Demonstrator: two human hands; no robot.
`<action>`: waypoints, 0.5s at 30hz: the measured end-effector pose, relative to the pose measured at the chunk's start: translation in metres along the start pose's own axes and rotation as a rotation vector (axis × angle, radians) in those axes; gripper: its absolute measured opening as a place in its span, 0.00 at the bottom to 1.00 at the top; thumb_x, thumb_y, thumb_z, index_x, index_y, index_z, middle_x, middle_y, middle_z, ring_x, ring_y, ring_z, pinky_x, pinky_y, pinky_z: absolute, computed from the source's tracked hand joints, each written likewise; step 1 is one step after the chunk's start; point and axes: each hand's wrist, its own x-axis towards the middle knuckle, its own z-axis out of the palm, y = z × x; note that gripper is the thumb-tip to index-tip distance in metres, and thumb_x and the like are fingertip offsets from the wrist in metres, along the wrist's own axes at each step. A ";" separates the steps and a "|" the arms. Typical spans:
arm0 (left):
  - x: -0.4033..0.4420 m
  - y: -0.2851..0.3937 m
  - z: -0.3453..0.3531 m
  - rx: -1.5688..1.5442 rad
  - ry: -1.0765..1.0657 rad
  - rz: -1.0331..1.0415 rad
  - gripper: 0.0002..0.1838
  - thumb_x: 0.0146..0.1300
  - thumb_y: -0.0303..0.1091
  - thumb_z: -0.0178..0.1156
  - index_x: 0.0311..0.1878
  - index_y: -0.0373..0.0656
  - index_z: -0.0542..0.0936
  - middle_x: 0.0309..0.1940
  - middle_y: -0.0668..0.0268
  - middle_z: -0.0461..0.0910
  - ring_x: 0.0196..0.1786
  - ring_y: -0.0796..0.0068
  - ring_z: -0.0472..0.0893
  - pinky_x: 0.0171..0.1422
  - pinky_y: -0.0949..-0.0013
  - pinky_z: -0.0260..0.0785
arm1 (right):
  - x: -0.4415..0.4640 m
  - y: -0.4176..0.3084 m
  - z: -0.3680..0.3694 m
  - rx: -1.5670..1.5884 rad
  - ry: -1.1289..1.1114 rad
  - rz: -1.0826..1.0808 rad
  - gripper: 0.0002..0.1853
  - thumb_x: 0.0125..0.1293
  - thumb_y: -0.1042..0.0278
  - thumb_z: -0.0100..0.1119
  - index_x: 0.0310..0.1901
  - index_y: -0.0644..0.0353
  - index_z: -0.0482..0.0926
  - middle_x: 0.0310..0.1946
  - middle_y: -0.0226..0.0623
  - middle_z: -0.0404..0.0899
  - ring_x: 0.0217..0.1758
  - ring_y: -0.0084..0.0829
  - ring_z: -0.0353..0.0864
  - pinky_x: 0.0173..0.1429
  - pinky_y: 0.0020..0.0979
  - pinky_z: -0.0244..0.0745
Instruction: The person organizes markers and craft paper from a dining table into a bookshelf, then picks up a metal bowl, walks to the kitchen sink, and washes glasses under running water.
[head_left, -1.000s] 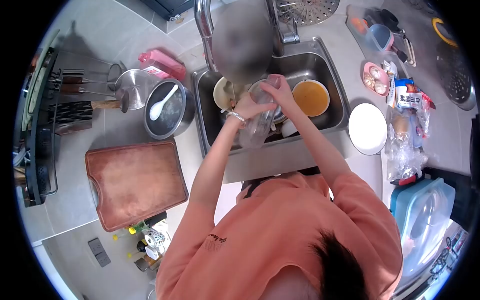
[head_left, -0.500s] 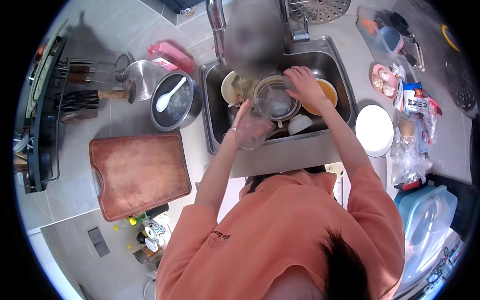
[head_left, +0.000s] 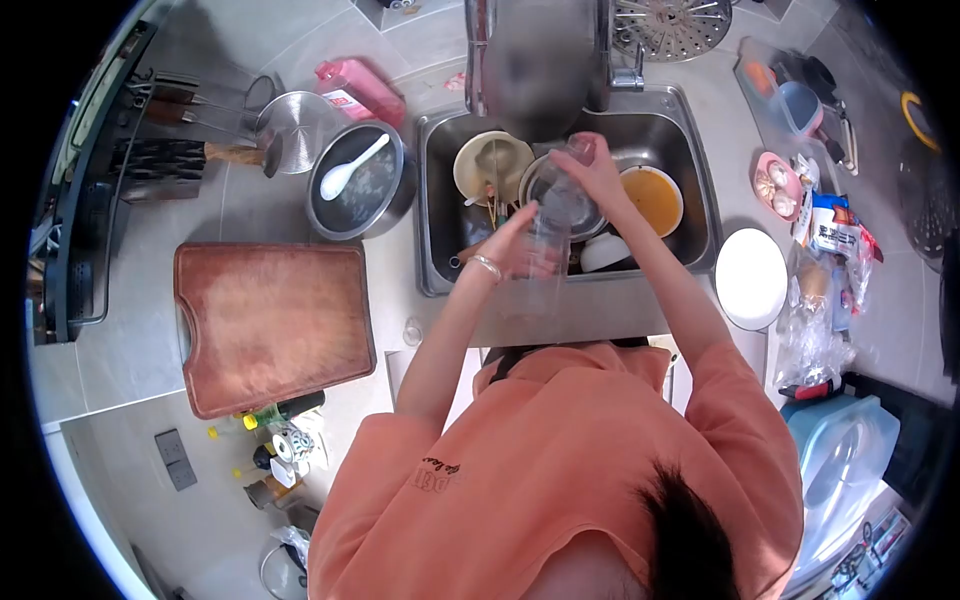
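My left hand (head_left: 517, 247) is closed around a clear, tall cup (head_left: 545, 272) over the front edge of the sink (head_left: 432, 262). My right hand (head_left: 597, 172) has its fingers bent together above the sink, at a see-through piece whose kind I cannot make out, close to the cup's top. Below the hands in the sink are a cream bowl (head_left: 470, 165), a round metal vessel (head_left: 590, 222) partly covered by the hands, a white bowl (head_left: 605, 252) and a bowl of orange-yellow liquid (head_left: 655, 203). Chopsticks (head_left: 492, 203) lean by the cream bowl.
A faucet (head_left: 627, 78) rises behind the sink, partly behind a grey blur. At left stand a metal pot (head_left: 400, 200) with a white spoon (head_left: 340, 180), a cutting board (head_left: 275, 325) and a pink bottle (head_left: 362, 92). A white plate (head_left: 750, 280) and garlic bowl (head_left: 778, 187) lie right.
The clear cup and my left hand have shifted right within the sink area, nearer my right hand. My right hand's fingers have drawn together. The whole view has shifted slightly.
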 end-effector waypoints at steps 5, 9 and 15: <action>-0.001 0.013 -0.010 0.263 0.126 0.172 0.64 0.42 0.59 0.67 0.69 0.42 0.34 0.41 0.46 0.75 0.28 0.67 0.78 0.30 0.66 0.73 | -0.016 -0.006 0.023 0.402 -0.164 0.352 0.33 0.49 0.56 0.69 0.52 0.62 0.64 0.46 0.34 0.70 0.48 0.24 0.70 0.48 0.25 0.68; -0.006 0.018 -0.013 0.423 0.213 0.358 0.59 0.47 0.50 0.68 0.69 0.41 0.35 0.41 0.52 0.76 0.36 0.70 0.79 0.37 0.68 0.73 | -0.025 -0.018 0.031 0.490 -0.233 0.424 0.34 0.49 0.57 0.69 0.53 0.61 0.63 0.46 0.36 0.70 0.49 0.26 0.70 0.49 0.27 0.67; -0.015 0.022 -0.011 0.542 0.257 0.524 0.64 0.36 0.51 0.72 0.66 0.27 0.41 0.34 0.58 0.76 0.22 0.81 0.72 0.20 0.78 0.62 | -0.027 -0.017 0.042 0.563 -0.310 0.418 0.33 0.50 0.57 0.68 0.54 0.60 0.63 0.48 0.38 0.69 0.51 0.27 0.70 0.52 0.29 0.66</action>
